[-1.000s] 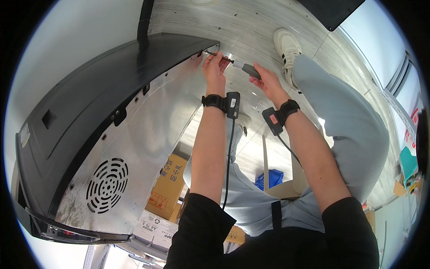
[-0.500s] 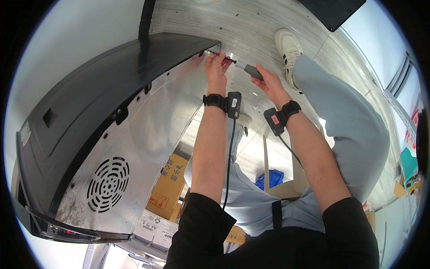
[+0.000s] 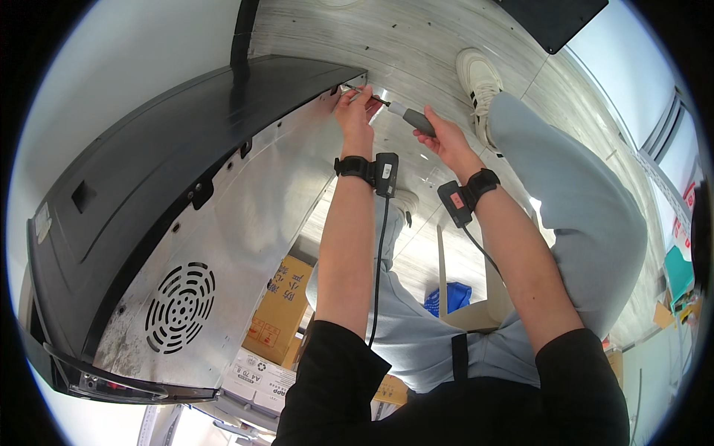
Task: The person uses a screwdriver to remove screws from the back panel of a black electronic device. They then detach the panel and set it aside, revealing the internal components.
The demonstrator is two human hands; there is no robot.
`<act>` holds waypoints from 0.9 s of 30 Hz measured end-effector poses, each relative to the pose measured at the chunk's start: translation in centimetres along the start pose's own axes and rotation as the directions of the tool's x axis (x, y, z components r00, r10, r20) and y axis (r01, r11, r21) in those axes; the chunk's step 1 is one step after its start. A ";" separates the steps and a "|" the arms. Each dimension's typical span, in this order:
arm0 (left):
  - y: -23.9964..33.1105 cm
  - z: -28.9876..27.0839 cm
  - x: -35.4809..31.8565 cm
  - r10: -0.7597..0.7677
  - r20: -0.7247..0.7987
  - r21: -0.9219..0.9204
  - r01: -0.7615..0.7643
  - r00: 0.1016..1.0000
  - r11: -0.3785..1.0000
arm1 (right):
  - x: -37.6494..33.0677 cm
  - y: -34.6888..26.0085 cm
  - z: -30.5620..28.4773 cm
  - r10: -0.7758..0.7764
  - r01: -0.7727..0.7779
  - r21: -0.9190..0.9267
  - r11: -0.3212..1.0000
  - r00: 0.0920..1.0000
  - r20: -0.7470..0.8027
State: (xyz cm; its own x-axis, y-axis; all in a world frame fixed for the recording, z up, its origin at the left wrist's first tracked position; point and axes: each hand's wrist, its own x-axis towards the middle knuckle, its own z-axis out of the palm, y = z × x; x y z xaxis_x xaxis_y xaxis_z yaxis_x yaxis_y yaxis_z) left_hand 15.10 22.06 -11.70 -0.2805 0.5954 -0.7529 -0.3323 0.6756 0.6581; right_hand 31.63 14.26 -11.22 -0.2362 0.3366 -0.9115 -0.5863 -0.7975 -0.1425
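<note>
My right hand is wrapped round the grey handle of a screwdriver, which looks like a cordless type. Its long thin shaft slants up and left to the far corner of a large black-and-silver metal casing. Close to that corner, my left hand has its fingers pinched about the shaft near the tip. The fastener at the tip is too small to make out. Along the casing's edge run black brackets and small holes, and a round slotted vent is cut in the silver panel.
Cardboard boxes stand beside the casing, below its near right edge. A blue bag lies on the floor by a chair's pale frame. Small dark bits are scattered on the wood-look floor. A black panel is at the far right.
My left hand has shifted very slightly left along the shaft. The screwdriver and my right hand have moved only a little left; the casing stays put.
</note>
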 end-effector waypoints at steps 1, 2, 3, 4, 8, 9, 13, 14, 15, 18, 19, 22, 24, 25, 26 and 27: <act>0.1 -0.1 0.0 -0.003 0.020 -0.012 0.003 1.000 1.000 | 0.0 0.0 0.1 -0.011 0.011 0.005 1.000 1.000 0.004; 0.1 -0.2 -0.1 -0.006 0.041 -0.024 0.007 0.999 1.000 | -0.1 0.0 0.1 -0.023 0.023 0.010 1.000 1.000 0.009; 0.2 -0.4 0.0 -0.008 0.061 -0.037 0.011 0.998 0.999 | 0.0 0.1 0.3 -0.083 0.083 0.012 0.996 0.997 -0.002; 0.3 -0.5 0.1 -0.010 0.078 -0.058 0.015 0.997 0.998 | 0.1 0.3 0.4 -0.143 0.143 0.014 0.990 0.990 -0.012; 0.7 -0.1 0.2 -0.045 0.131 -0.069 0.055 0.990 0.996 | 1.0 0.7 -0.5 -0.353 0.357 -0.124 0.926 0.934 0.055; 0.7 -0.3 0.3 -0.057 0.134 -0.057 0.065 0.989 0.996 | 0.9 0.6 -0.2 -0.360 0.361 -0.102 0.927 0.933 0.022; 0.4 -0.4 0.8 -0.057 0.095 -0.072 0.064 0.994 0.995 | 0.2 -0.1 0.4 -0.289 0.293 0.132 0.947 0.956 -0.048; 0.4 -0.4 0.9 -0.050 0.090 -0.087 0.057 0.995 0.995 | 0.0 -0.3 0.5 -0.246 0.250 0.226 0.942 0.968 -0.044; 0.4 -0.4 0.8 -0.045 0.086 -0.099 0.054 0.995 0.994 | 0.2 -0.4 0.2 -0.189 0.193 0.223 0.956 0.981 -0.038; 0.5 -0.5 0.6 -0.030 0.137 -0.112 0.046 0.990 0.993 | 0.6 -0.9 -0.6 -0.066 0.066 0.199 0.978 0.998 -0.006; 0.5 -0.6 0.6 -0.038 0.155 -0.130 0.058 0.987 0.990 | 0.7 -0.8 -0.7 -0.060 0.057 0.182 0.982 0.998 0.011; 0.9 -0.6 0.4 -0.065 0.193 -0.178 0.100 0.979 0.979 | 0.9 -0.4 -1.0 -0.095 0.080 0.205 0.975 0.994 0.063; 1.2 -0.6 0.3 -0.091 0.195 -0.201 0.131 0.977 0.971 | 0.9 -0.2 -1.1 -0.127 0.105 0.228 0.968 0.989 0.082; 1.2 -0.5 0.3 -0.094 0.180 -0.219 0.133 0.979 0.967 | 0.9 -0.2 -1.0 -0.138 0.115 0.230 0.966 0.987 0.085; 1.3 -0.4 0.4 -0.097 0.165 -0.236 0.135 0.981 0.962 | 0.9 -0.2 -1.0 -0.149 0.125 0.232 0.965 0.985 0.087; 1.3 -0.4 0.4 -0.100 0.150 -0.253 0.136 0.984 0.958 | 0.8 -0.2 -1.0 -0.152 0.128 0.232 0.964 0.985 0.087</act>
State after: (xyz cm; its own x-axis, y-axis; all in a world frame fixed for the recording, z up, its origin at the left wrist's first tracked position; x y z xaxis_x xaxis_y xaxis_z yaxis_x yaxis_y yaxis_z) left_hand 14.22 23.03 -11.17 -0.1074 0.5831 -0.8053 -0.5841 0.6185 0.5257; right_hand 32.32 14.23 -12.32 -0.2109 0.4958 -0.8425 -0.7754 -0.6096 -0.1647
